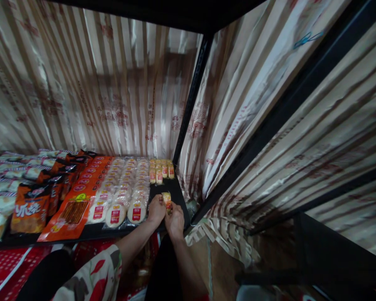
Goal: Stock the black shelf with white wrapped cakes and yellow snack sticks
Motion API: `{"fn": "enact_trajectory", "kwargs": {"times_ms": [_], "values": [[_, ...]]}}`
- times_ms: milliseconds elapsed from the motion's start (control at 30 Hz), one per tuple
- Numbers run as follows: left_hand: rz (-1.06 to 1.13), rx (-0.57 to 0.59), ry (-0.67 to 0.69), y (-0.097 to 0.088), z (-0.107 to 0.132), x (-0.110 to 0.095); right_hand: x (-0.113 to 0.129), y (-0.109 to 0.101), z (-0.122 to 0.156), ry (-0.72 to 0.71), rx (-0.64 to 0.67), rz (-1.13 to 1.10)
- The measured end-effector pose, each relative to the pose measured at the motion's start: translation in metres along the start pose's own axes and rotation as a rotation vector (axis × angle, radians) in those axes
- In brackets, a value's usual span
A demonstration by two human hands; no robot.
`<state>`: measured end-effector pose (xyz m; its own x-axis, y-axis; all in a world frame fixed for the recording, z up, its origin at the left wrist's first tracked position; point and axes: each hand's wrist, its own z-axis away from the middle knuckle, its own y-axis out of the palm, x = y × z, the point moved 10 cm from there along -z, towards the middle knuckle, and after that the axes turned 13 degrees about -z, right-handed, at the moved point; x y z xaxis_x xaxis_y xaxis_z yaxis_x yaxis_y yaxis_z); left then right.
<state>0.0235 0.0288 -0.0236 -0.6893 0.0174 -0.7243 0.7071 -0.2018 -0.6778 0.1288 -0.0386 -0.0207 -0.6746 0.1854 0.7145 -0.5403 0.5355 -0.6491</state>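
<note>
My left hand [156,210] and my right hand [175,220] meet over the right end of a black shelf [178,196]. Together they pinch a small yellow and red snack packet [167,200], held upright just above the shelf. Both hands have their fingers closed on it. A few similar small yellow packets [161,170] stand in rows at the back of the shelf, behind the held one. Left of my hands lie rows of round white cakes in clear wrappers [125,188].
Orange flat packs [81,196], orange-black bags [31,207] and pale bags [0,184] fill the shelf's left part. A black upright post [192,96] and a slanted black bar [278,121] frame the shelf. Striped curtain cloth [113,83] hangs behind and right. A red patterned surface [6,267] lies below.
</note>
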Motion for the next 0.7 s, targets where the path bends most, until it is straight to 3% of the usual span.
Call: {"fn": "enact_trajectory", "kwargs": {"times_ms": [233, 533, 700], "values": [[-0.142, -0.033, 0.017, 0.001, -0.008, -0.005, -0.007, 0.008, -0.021, 0.015, -0.017, -0.013], [-0.072, -0.013, -0.007, 0.011, -0.02, -0.013, -0.023, 0.013, -0.046, 0.1, -0.121, -0.195], [-0.054, -0.029, 0.02, 0.013, -0.029, -0.019, -0.02, 0.013, -0.056, 0.069, -0.154, -0.19]]}}
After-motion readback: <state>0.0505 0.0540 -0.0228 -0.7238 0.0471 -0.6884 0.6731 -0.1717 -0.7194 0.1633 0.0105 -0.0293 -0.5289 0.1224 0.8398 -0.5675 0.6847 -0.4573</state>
